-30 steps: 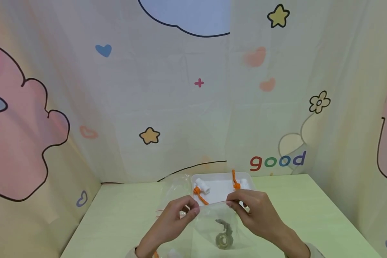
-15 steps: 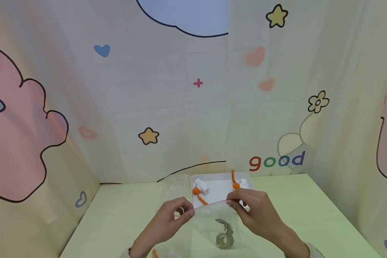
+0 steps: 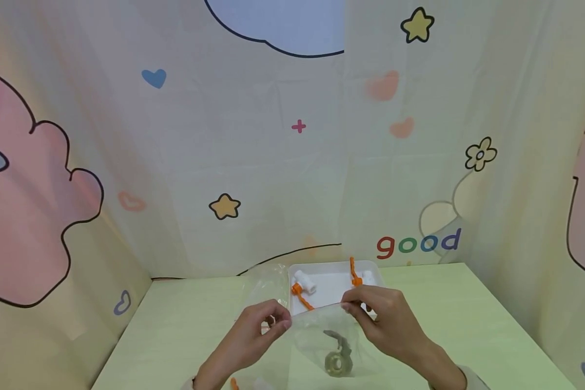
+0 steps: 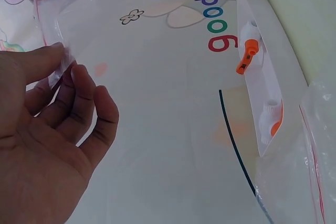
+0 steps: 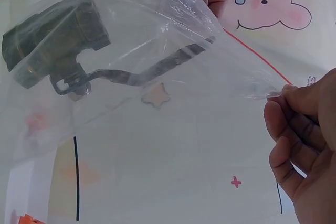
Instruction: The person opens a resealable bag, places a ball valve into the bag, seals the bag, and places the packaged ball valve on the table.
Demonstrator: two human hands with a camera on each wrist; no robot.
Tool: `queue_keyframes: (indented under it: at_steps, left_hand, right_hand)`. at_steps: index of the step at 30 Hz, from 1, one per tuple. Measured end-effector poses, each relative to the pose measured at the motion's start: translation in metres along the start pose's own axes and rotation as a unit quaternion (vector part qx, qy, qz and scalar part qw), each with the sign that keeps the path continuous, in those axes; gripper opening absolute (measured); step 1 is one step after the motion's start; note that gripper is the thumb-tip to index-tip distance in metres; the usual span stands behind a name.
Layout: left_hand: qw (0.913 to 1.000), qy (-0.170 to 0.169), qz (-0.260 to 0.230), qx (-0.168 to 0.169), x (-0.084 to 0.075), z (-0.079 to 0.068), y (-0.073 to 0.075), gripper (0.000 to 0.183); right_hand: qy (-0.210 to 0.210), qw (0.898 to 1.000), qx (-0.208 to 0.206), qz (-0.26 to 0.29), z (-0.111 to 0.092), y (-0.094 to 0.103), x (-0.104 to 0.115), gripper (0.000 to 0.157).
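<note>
A clear zip bag (image 3: 312, 330) hangs between my two hands above the table. Inside it lies a dark olive valve (image 5: 58, 32) with a long lever handle (image 5: 173, 64), also visible low in the head view. My left hand (image 3: 255, 333) pinches the bag's left top corner between thumb and fingers. The right top corner is pinched by my right hand (image 3: 387, 319). A red zip line (image 5: 257, 59) runs along the bag's top edge between the hands.
Behind the hands stands a white tray (image 3: 333, 276) with white valves (image 3: 306, 282) that have orange lever handles. Another clear bag (image 3: 265, 281) lies left of the tray. At the bottom edge an orange piece (image 3: 234, 384) shows beside the left forearm.
My left hand has shifted slightly left and down, drawing the bag's top edge out a little longer. My right hand has stayed nearly still, and both keep their pinch.
</note>
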State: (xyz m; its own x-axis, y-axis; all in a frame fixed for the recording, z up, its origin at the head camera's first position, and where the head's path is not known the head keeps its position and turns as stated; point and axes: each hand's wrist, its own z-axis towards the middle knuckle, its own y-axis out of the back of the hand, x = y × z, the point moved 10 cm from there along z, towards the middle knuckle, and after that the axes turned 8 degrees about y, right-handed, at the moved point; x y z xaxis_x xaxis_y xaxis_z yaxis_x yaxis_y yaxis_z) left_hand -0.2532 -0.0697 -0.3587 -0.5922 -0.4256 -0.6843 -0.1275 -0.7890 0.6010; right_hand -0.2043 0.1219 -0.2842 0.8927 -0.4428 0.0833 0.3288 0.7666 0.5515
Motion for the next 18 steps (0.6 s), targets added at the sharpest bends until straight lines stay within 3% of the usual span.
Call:
queue_keyframes:
  at_steps: [5,12,18]
  left_hand:
    - [0.9998,-0.001,-0.001,0.019,0.0004,-0.0018,-0.0001,0.004]
    - [0.9993,-0.032,0.02,-0.001,-0.0027,-0.0026,0.0025,0.006]
    - [0.9998,-0.019,0.008,0.003,0.003,-0.0064,0.0023,0.004]
  right_hand:
    - [0.01,1.0,-0.004,0.001,-0.0011,0.0023,0.0005,0.022]
    - [-0.008,1.0,0.006,0.004,-0.0026,0.0012,-0.0019,0.024]
    - [0.011,1.0,-0.007,0.008,-0.0019,0.0037,0.0016,0.025]
